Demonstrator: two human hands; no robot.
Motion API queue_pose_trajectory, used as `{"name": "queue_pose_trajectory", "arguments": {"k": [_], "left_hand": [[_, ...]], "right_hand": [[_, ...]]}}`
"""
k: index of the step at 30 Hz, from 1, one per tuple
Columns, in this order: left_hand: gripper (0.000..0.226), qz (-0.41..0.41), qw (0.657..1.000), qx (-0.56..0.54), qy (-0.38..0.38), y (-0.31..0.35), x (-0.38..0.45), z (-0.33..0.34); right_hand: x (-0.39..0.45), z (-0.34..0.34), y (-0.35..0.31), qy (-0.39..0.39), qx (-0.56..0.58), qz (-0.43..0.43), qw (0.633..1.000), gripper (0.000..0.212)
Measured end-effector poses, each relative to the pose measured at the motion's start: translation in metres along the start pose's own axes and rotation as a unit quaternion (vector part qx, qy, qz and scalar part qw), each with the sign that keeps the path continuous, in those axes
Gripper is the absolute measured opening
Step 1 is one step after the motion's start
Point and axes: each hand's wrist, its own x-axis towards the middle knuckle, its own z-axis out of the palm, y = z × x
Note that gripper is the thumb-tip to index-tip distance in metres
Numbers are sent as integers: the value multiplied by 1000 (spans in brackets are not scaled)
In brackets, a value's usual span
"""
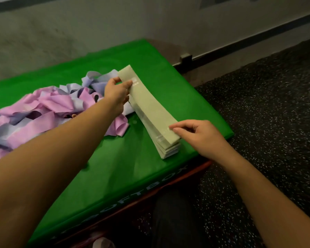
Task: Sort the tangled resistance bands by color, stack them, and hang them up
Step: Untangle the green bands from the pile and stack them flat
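A stack of pale green bands near the bench's right edge is pinched at its far end by the left grip and at its near end by the right grip.

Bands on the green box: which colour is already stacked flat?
The pale green bands, a neat stack held at both ends by the hands. The pink and lilac bands lie tangled to its left.

Matt cloth bands lie on glossy green vinyl box.
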Motion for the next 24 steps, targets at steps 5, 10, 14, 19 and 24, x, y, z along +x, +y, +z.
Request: {"name": "queue_pose_trajectory", "arguments": {"k": [5,10,14,19,24], "left_hand": [[38,24,987,161,14,-20,29,4],[44,76,942,328,-8,-38,38,0],[64,113,921,373,-3,-33,33,-2],[29,204,882,424,-5,-17,9,-29],[12,273,812,515,-27,-3,-19,-107]], "right_hand": [[13,10,2,-76,-124,5,989,23],[19,14,9,-112,-246,24,963,21],[20,11,8,-74,-237,29,968,13],[27,24,-12,-20,-183,-30,982,10],[34,63,-37,-62,-164,-63,983,7]]}}
